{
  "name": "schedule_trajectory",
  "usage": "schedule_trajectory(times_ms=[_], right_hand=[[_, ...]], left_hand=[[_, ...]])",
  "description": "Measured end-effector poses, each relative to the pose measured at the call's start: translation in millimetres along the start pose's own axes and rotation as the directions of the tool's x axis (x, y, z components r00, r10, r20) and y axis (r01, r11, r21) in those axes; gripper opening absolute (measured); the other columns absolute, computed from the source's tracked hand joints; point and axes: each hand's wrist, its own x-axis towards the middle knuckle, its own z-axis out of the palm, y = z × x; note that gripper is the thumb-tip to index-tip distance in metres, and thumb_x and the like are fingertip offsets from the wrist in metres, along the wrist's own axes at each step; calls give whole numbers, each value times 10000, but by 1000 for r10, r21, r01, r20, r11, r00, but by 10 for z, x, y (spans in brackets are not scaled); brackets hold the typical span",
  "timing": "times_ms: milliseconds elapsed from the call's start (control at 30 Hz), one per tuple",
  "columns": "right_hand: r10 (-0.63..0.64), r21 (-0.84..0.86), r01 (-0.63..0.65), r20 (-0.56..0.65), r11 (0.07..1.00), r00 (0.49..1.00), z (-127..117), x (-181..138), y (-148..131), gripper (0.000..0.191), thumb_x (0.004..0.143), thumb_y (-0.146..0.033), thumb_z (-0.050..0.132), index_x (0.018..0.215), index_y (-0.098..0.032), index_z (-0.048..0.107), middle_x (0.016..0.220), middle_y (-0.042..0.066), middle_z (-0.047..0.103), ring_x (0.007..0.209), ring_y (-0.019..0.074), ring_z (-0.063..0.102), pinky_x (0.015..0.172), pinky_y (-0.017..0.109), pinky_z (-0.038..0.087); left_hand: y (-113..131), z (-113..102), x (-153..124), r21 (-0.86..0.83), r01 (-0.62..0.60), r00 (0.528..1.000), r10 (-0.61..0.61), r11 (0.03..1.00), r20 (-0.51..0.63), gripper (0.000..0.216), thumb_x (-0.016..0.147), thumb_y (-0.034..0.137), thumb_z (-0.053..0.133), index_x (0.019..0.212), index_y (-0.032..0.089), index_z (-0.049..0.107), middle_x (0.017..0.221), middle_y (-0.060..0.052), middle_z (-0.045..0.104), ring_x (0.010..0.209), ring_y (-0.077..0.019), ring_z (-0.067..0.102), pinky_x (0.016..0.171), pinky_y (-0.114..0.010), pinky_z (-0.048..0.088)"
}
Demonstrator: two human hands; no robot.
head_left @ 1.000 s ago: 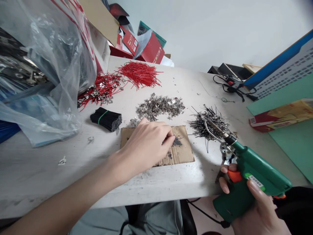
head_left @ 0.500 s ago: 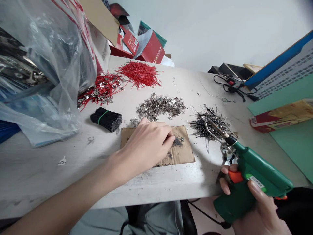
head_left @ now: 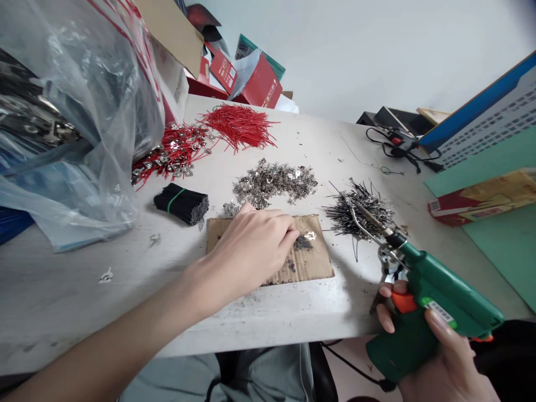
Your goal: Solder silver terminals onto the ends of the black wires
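My left hand [head_left: 257,243] is over a scorched piece of cardboard [head_left: 314,262], thumb and fingers pinched together. A small shiny metal terminal [head_left: 310,236] sticks out just right of these fingertips, seemingly pinched by its tail; the grip itself is hidden. Under the terminal the cardboard carries dark burnt residue. My right hand [head_left: 444,346] is wrapped round the handle of a green soldering gun [head_left: 450,285], index finger near its orange trigger. The gun's tip and bent wire guide point up-left, over a pile of black wires with metal ends [head_left: 360,209].
Behind the cardboard lies a heap of loose metal terminals [head_left: 274,183]. To its left are a banded bundle of black wires [head_left: 181,204], red wires [head_left: 238,127] and a clear plastic bag [head_left: 113,111]. Metal pliers [head_left: 389,268] are partly hidden below the gun.
The metal terminal by my left fingertips looked dark and now shines bright, shifted slightly upward. Both hands and the soldering gun are almost where they were.
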Motion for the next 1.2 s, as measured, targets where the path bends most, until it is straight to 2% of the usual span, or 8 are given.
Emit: schedule_trajectory(times_ms=[200, 533, 800, 1033, 1200], right_hand=[[21, 0, -21, -20, 1000, 1000, 19, 17, 2, 325, 778, -367, 716, 1035, -172, 679, 975, 138, 623, 796, 258, 610, 485, 313, 441], [-36, -34, 37, 33, 999, 999, 37, 9, -25, 284, 789, -378, 716, 999, -191, 675, 950, 120, 627, 713, 243, 610, 466, 324, 447], [-48, -25, 49, 44, 998, 998, 37, 6, -23, 272, 800, -369, 707, 1011, -201, 676, 956, 121, 621, 754, 254, 612, 459, 317, 449], [5, -15, -5, -10, 1000, 1000, 10, 10, -16, 315, 761, -370, 718, 1002, -171, 680, 959, 145, 617, 802, 266, 600, 470, 308, 448], [3, -6, -3, -13, 1000, 1000, 11, 0, -20, 294, 785, -355, 701, 1017, -176, 677, 977, 140, 617, 793, 254, 594, 480, 309, 459]], left_hand=[[-16, 16, -12, 14, -20, 1000, 20, 1000, 0, 322, 1063, 253, 398, 865, 179, 641, 920, -30, 719, 755, -185, 616, 830, -408, 402], [-24, 22, -11, 34, -17, 999, 15, 999, 32, 309, 1072, 251, 372, 879, 173, 600, 912, -32, 686, 749, -182, 594, 801, -399, 413], [-31, 36, -19, 55, -34, 999, 33, 998, 29, 317, 1076, 242, 339, 905, 173, 597, 935, -42, 689, 766, -188, 605, 785, -396, 401], [-28, 33, -16, 54, -35, 999, 33, 998, 34, 320, 1074, 239, 337, 891, 176, 593, 926, -41, 687, 768, -200, 613, 776, -400, 402], [-21, 25, -21, 55, -30, 999, 28, 998, 37, 324, 1073, 236, 334, 893, 174, 596, 919, -40, 686, 755, -197, 606, 776, -400, 401]])
